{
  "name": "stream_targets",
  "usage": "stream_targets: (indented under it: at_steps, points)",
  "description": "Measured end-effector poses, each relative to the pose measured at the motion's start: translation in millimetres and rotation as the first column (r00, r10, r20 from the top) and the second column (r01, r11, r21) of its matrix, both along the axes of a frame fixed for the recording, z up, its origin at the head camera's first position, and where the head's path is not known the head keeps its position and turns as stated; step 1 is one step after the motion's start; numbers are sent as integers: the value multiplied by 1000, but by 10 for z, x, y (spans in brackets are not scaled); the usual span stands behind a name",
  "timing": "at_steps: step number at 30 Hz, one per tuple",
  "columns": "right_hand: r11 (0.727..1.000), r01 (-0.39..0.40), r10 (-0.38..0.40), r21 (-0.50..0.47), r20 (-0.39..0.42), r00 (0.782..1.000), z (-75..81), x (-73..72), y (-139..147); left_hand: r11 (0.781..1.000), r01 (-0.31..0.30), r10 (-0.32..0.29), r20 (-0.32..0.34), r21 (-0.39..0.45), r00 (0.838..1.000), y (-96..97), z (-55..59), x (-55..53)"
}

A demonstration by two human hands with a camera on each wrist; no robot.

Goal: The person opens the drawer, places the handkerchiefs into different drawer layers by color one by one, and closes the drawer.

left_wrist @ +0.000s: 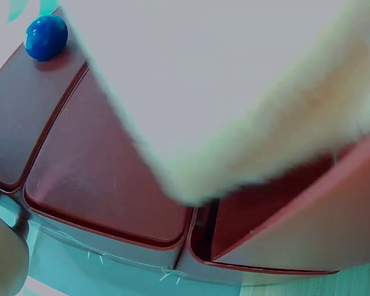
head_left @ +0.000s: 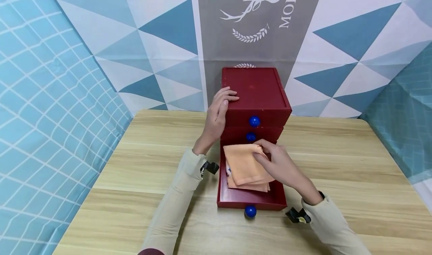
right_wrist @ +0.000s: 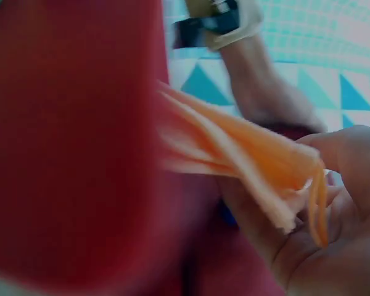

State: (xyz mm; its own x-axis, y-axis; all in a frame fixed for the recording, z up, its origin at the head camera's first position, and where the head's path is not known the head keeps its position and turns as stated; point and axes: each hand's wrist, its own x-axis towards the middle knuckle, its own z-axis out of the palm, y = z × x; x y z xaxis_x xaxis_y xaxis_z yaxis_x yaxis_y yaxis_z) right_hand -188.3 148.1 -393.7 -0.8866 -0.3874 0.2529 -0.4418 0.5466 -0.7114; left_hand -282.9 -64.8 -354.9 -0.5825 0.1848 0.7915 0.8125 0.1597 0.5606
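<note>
A small dark red drawer cabinet (head_left: 253, 88) stands on the table with its lowest drawer (head_left: 233, 205) pulled out. My left hand (head_left: 216, 112) rests on the cabinet's top left edge, fingers lying over the top. Above the open drawer, my right hand (head_left: 280, 164) pinches a folded orange cloth (head_left: 244, 161) by its upper right corner, between thumb and fingers. The right wrist view shows the folded layers of that cloth (right_wrist: 253, 148) in the fingers. Under it lie more orange fabric (head_left: 253, 187) and a bit of white cloth with blue marks (head_left: 228, 170). The drawer's back part is hidden.
The two upper drawers are closed; blue round knobs (head_left: 254, 121) mark each drawer, and the lowest knob (head_left: 250, 211) sticks out toward me. Wood-grain tabletop (head_left: 152, 161) extends on both sides. Behind the cabinet hangs a patterned cloth backdrop (head_left: 168, 30).
</note>
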Motion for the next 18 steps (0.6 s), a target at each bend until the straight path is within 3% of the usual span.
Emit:
stream_targets:
  at_steps: [7,18]
  points:
    - [998,7,-7,63,5,1000,-211,-100,-23,1000,4,-4,0,-8,1000,10,51,40]
    - [985,1,6,175,-37,999,-329,-94,-125,1000,-2,2,13,2,1000,5,38,38]
